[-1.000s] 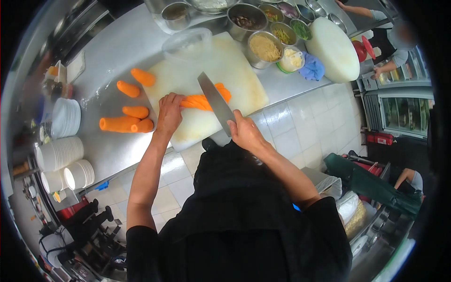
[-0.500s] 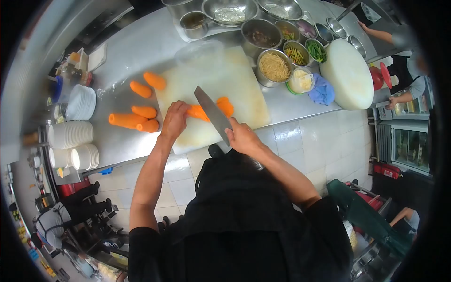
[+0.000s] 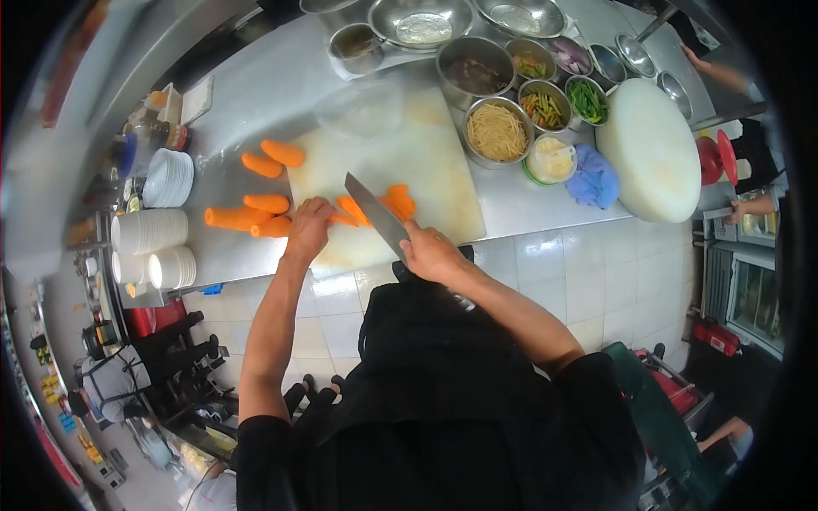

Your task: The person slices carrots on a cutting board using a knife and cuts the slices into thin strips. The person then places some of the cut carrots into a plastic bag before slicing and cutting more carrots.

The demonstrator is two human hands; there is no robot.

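Head view, the only one on my feed: I find both hands working at a white cutting board (image 3: 426,153) on a steel counter (image 3: 243,106). The right hand (image 3: 434,253) is clenched round the handle of a broad-bladed knife (image 3: 375,210), whose tip points away from the body and toward the left. The left hand (image 3: 312,226) has its fingers bent down at the left end of the cut carrot (image 3: 402,201); I cannot tell whether it grips that piece or only presses on it. The cut carrot lies on the board on both sides of the blade, its slices overlapping at the right. I cannot confirm whether the cutting edge meets the board.

Left of the board I count five peeled carrots (image 3: 234,218), two farther from the body and three nearer. Beyond these stand stacked plates (image 3: 169,178) and stacked white bowls (image 3: 152,230).

To the right I record a steel pot of pale yellow strips (image 3: 497,133), a bowl of chopped greens (image 3: 587,100), a crumpled blue cloth (image 3: 591,177) and a thick round white block (image 3: 654,153) at the counter's edge.
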